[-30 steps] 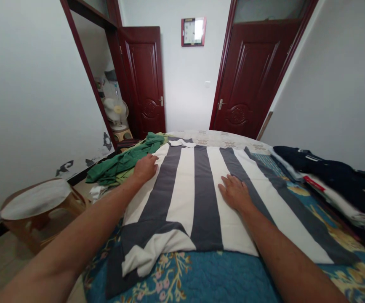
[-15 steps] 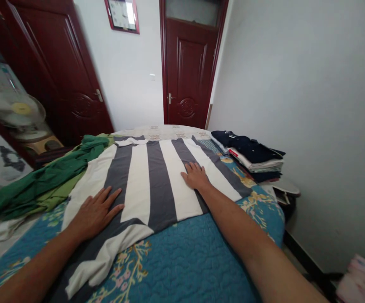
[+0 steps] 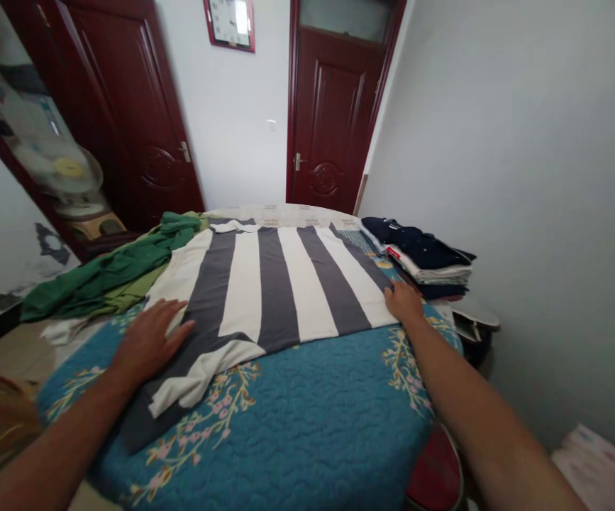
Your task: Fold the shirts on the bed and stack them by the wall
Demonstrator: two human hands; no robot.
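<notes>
A shirt [image 3: 277,284] with wide white and dark grey stripes lies spread on the blue floral quilt [image 3: 307,419]. Its near-left part is rumpled, with a white fold turned over the grey. My left hand [image 3: 152,337] rests flat on the left side of the cloth, thumb apart from the fingers. At the shirt's right edge, by the near corner, my right hand [image 3: 406,301] has its fingers curled on the fabric; the fingertips are partly hidden.
Folded clothes [image 3: 418,252] are stacked at the back right, near the wall. Green garments [image 3: 120,273] lie in a heap on the left. Beyond the bed's far end stands a dark red door [image 3: 333,113]. A red rounded object [image 3: 435,472] sits below the quilt's right edge.
My right hand has moved right, from flat on the middle stripes to the shirt's right edge, where its fingers curl. My left hand stays on the left side. The view has shifted slightly.
</notes>
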